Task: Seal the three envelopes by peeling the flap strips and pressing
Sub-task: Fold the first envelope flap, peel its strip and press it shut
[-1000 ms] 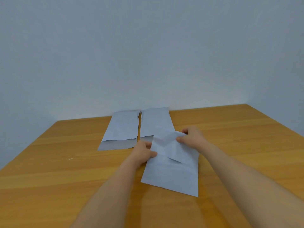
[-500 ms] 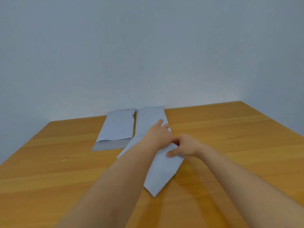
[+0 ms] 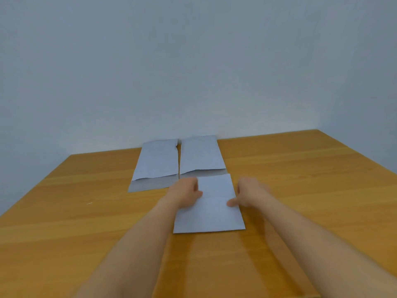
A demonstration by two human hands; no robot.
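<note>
Three pale blue-grey envelopes lie on the wooden table (image 3: 300,190). The near envelope (image 3: 211,214) lies flat and square to me. My left hand (image 3: 184,193) holds its left edge and my right hand (image 3: 247,193) its right edge, each with a thumb on top of the paper. Both hands are blurred. Behind it, side by side, lie the far left envelope (image 3: 158,160) and the far right envelope (image 3: 200,153), each with its flap open toward me. The near envelope's far end overlaps the far right one's flap.
The table's back edge meets a plain grey wall (image 3: 193,72). A small pale scrap (image 3: 89,203) lies on the wood at the left.
The near envelope, lifted and crumpled a second ago, then lying diagonally under my crossed hands, now lies straight and flat. My hands have parted to its two sides.
</note>
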